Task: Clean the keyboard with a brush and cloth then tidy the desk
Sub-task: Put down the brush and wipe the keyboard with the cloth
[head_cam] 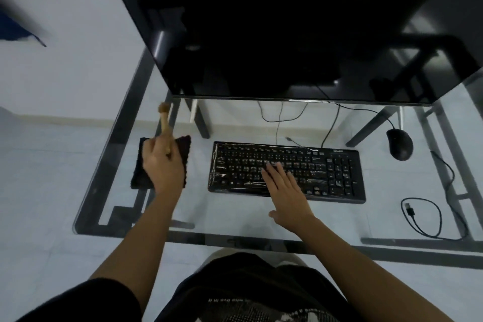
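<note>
A black keyboard (337, 172) wrapped in clear plastic lies on the glass desk (235, 214), in front of the monitor. My right hand (283, 188) rests flat on its lower middle keys, fingers spread, holding nothing. To the left, a dark cloth (184, 149) lies on the glass. Above it my left hand (162, 165) is closed around the wooden handle of a small brush (164, 119). The bristles point away from me, toward the monitor's left corner.
A large black monitor (300, 29) fills the back of the desk. A black mouse (399, 144) sits at the right, its cable running down past a coiled black USB cable (423, 217). More thin cables (282, 117) hang behind the keyboard. The desk's front edge is near my lap.
</note>
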